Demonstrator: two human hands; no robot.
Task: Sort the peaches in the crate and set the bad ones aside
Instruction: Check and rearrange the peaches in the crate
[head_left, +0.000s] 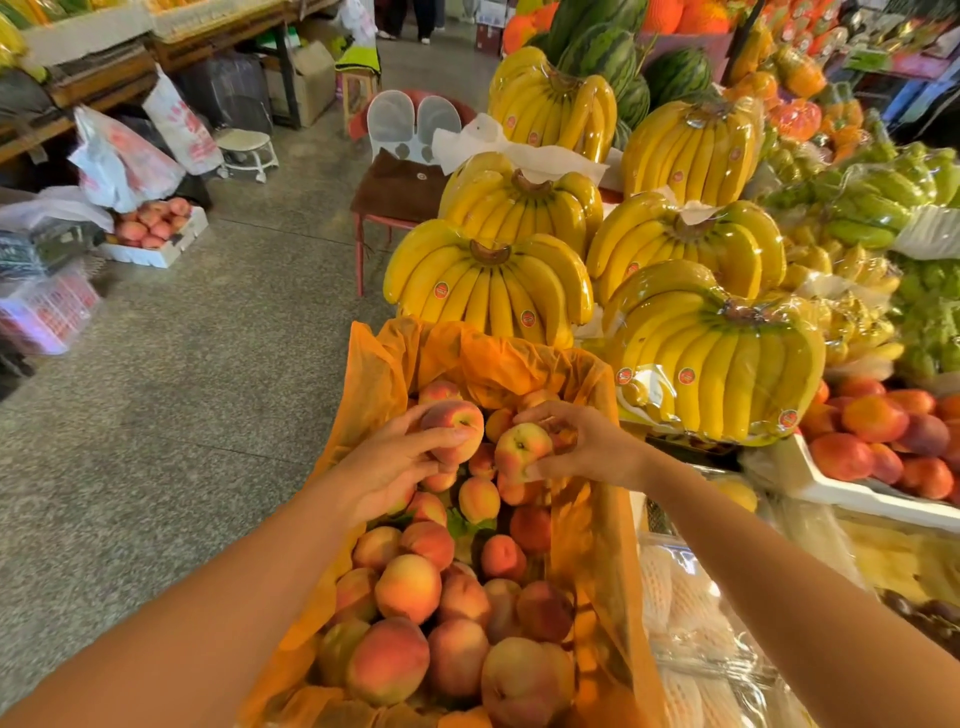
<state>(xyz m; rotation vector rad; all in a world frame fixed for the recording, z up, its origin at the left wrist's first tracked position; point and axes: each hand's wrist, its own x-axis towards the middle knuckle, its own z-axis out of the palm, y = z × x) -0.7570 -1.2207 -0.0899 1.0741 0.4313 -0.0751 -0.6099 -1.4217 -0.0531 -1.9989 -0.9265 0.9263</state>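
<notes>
A crate lined with orange plastic (379, 384) stands in front of me, filled with several red-yellow peaches (408, 587). My left hand (387, 467) grips one reddish peach (457, 423) just above the pile at the crate's far end. Beside it, my right hand (587, 447) holds a paler yellow-pink peach (519, 449), with fingers curled round it. The two held peaches are close together but apart.
Wrapped banana bunches (488, 291) are stacked just behind and right of the crate. A white tray of nectarines (878, 441) sits at right. A white box of peaches (153, 228) lies on the floor at left, near bags. Bare speckled floor (208, 364) spreads left.
</notes>
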